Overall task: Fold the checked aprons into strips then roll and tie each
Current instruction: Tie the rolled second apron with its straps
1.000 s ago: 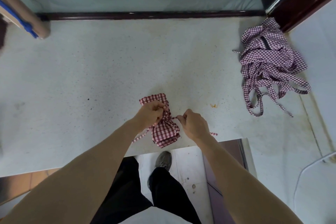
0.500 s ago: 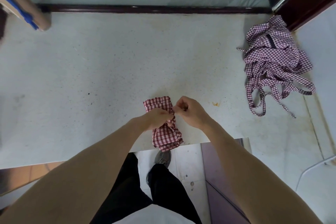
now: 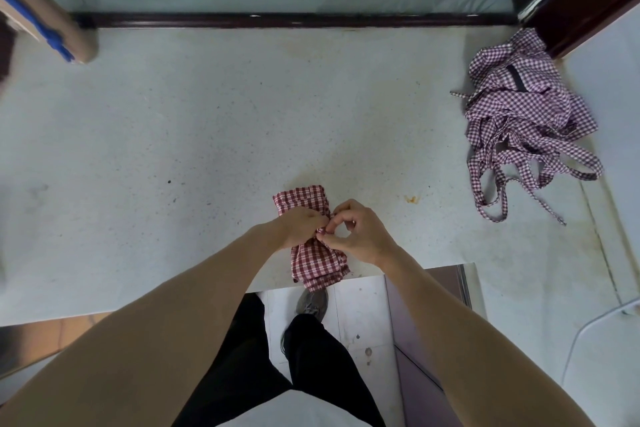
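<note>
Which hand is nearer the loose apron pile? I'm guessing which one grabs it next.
Right. The right hand is on the pile side of the rolled apron; the left hand lies farther away.

Rolled apron at the near edge, loose pile far right.

I have the rolled apron (image 3: 317, 246) on the counter (image 3: 207, 135), its near end overhanging the counter's near edge; my left hand (image 3: 301, 225) rests on its left side, my right hand (image 3: 360, 234) just right of it (fingertips meeting over the middle). The loose aprons (image 3: 519, 121) lie well apart, far right. A cardboard roll (image 3: 45, 17) leans at far left.
</note>
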Motion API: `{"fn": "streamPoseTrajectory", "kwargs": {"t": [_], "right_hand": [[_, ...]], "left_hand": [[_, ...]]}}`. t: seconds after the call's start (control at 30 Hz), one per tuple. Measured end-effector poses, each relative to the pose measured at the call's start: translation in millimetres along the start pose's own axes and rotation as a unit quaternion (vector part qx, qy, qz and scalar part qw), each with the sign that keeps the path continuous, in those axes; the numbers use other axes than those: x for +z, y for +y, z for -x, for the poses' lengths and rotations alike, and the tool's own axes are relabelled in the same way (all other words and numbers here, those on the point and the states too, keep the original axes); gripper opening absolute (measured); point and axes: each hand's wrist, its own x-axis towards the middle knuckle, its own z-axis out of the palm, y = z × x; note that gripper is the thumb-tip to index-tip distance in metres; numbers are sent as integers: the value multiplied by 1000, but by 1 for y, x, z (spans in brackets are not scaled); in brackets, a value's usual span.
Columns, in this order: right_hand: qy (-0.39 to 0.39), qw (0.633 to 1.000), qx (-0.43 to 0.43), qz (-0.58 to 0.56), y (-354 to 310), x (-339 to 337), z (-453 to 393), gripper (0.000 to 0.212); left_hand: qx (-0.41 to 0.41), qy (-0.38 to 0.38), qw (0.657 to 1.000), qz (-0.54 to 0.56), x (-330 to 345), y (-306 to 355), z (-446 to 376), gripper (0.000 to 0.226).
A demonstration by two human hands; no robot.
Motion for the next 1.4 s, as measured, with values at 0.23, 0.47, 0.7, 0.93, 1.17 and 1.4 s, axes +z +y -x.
{"fn": "streamPoseTrajectory", "kwargs": {"t": [0.23, 0.47, 0.7, 0.93, 1.17, 1.4], "right_hand": [[-9, 999, 20, -45, -8, 3, -4, 20], [60, 976, 73, -195, -3, 9, -7, 8], [93, 985, 21, -145, -2, 14, -13, 7], [69, 997, 26, -35, 4, 16, -11, 18], [60, 995, -39, 70, -2, 25, -15, 17], [117, 984, -67, 116, -13, 31, -26, 29]], "left_hand": [[6, 49, 984, 173, 7, -7, -1, 10], [24, 98, 984, 149, 11, -11, 3, 11], [2, 54, 986, 155, 6, -6, 9, 19], [25, 169, 976, 138, 19, -10, 7, 5], [84, 297, 951, -13, 22, -16, 13, 6], [129, 335, 932, -42, 2, -20, 12, 13]]}}
